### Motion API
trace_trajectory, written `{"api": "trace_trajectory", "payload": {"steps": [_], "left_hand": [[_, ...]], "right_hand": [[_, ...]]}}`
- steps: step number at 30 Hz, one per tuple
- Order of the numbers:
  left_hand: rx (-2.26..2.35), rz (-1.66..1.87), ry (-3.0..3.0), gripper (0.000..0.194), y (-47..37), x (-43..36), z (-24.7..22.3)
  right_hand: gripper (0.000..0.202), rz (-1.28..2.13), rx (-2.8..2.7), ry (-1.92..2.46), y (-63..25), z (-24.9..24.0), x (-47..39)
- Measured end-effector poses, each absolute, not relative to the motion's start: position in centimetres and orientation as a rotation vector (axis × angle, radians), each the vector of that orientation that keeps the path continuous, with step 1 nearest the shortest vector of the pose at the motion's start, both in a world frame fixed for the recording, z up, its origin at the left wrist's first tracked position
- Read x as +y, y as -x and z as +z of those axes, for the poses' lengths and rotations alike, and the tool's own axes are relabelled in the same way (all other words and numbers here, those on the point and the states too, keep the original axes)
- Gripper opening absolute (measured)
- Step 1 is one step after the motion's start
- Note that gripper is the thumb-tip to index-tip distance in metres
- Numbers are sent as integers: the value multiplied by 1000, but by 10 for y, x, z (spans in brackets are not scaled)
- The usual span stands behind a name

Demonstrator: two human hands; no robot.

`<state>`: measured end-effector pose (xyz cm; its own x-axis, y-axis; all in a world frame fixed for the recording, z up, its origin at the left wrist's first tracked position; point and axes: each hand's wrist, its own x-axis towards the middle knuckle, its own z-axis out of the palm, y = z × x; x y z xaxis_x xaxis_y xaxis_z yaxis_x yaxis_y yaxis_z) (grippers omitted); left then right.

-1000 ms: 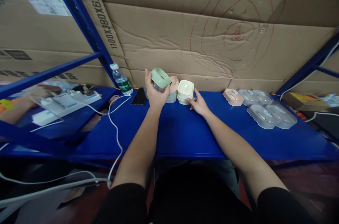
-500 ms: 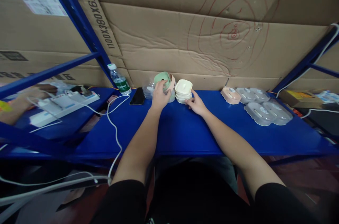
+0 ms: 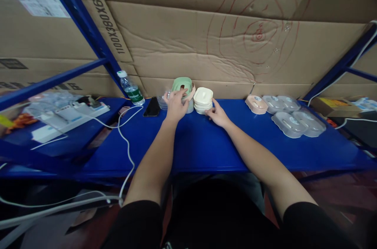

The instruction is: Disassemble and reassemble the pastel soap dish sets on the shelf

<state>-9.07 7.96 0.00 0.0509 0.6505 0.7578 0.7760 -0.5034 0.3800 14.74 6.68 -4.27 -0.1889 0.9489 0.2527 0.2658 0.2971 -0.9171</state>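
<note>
The left hand (image 3: 176, 108) has its fingers over the front of the green piece (image 3: 178, 83), just left of the cream stack (image 3: 203, 99); I cannot tell whether it grips. The right hand (image 3: 219, 116), thumb and forefinger apart, touches the stack's right side.

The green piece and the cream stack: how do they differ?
The green piece is pale green; the cream stack is off-white. The green piece shows a dark slot, while the cream stack shows several layers piled up. The left hand is at the green piece, the right hand at the cream stack. Both have rounded corners.
</note>
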Motion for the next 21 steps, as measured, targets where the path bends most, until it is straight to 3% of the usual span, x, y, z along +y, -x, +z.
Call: {"api": "trace_trajectory", "payload": {"steps": [10,21], "left_hand": [[-1436,-1308,2154,47,88,71,10],[-1407,-1425,2177,44,90,71,9]], "right_hand": [[92,945,-1665,1132,-147,-43,68],[95,903,-1643,1135,-148,-37,62]]}}
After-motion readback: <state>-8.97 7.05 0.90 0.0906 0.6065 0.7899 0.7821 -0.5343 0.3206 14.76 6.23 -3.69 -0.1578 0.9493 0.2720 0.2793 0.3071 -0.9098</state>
